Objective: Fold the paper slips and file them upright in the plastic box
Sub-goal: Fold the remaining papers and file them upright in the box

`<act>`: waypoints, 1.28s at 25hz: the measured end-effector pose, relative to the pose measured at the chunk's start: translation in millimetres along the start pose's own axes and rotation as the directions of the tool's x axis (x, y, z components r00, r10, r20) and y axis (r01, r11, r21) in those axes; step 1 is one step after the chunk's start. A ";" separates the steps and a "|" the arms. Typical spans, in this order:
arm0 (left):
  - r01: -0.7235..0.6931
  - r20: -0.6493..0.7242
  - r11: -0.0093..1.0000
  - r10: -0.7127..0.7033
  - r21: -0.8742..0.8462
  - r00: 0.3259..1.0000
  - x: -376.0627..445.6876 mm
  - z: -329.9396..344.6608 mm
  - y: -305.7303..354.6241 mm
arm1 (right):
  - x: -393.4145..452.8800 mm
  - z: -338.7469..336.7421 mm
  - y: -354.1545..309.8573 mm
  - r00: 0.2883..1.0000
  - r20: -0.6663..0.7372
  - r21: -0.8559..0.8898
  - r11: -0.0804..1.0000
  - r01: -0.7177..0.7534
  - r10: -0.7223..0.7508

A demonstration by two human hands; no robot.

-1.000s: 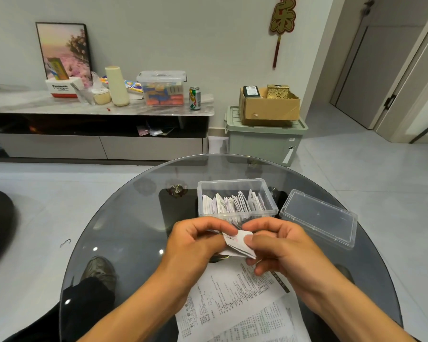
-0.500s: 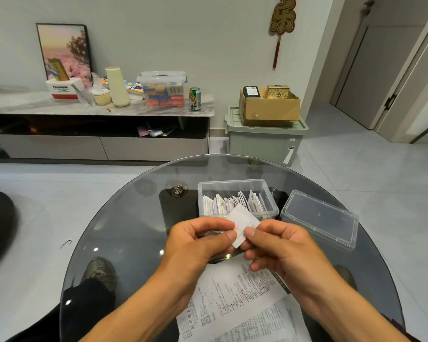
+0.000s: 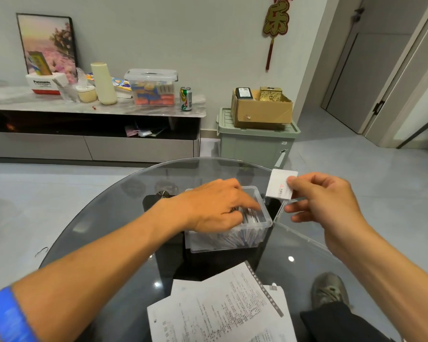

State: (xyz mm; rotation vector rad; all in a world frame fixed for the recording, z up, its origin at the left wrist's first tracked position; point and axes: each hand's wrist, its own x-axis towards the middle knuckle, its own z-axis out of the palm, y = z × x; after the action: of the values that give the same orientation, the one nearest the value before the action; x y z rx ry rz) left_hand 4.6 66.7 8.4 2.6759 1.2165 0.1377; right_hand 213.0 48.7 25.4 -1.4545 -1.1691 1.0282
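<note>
A clear plastic box (image 3: 235, 239) stands on the round glass table (image 3: 104, 223), packed with several folded slips (image 3: 251, 217) standing upright. My left hand (image 3: 215, 206) reaches over the box, its fingertips down among the filed slips, pressing them toward the left. My right hand (image 3: 324, 203) hovers right of the box and pinches a small folded white slip (image 3: 279, 183) between thumb and forefinger, held up above the box's right end.
Unfolded printed paper sheets (image 3: 220, 309) lie at the table's near edge. The box's clear lid (image 3: 299, 230) lies right of the box, mostly behind my right hand. A low sideboard (image 3: 92, 134) and a green storage bin (image 3: 255, 141) stand beyond the table.
Both hands held the slip together before. Now the right hand alone holds it, moved up and right, while the left hand has gone forward into the box.
</note>
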 end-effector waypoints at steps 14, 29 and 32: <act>-0.169 0.143 0.966 0.142 0.197 0.979 18.5 3.0 -15.6 | 11.6 12.1 17.6 1.000 0.011 -0.137 0.990 0.021 -0.020; -0.168 0.094 0.967 0.153 0.189 0.984 14.8 4.2 -14.6 | 16.6 53.5 -1.3 0.903 0.351 -0.874 0.258 0.411 -0.248; -0.088 -0.062 0.952 0.111 0.294 0.992 2.6 4.1 -5.6 | 13.9 60.2 -8.0 0.883 0.443 -0.884 0.091 0.459 -0.156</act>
State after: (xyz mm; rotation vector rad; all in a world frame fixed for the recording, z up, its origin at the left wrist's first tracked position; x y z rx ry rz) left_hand 2.9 71.7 3.1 3.0137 1.2074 0.0837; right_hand 155.9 73.3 22.2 -1.8631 -2.5206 -0.0977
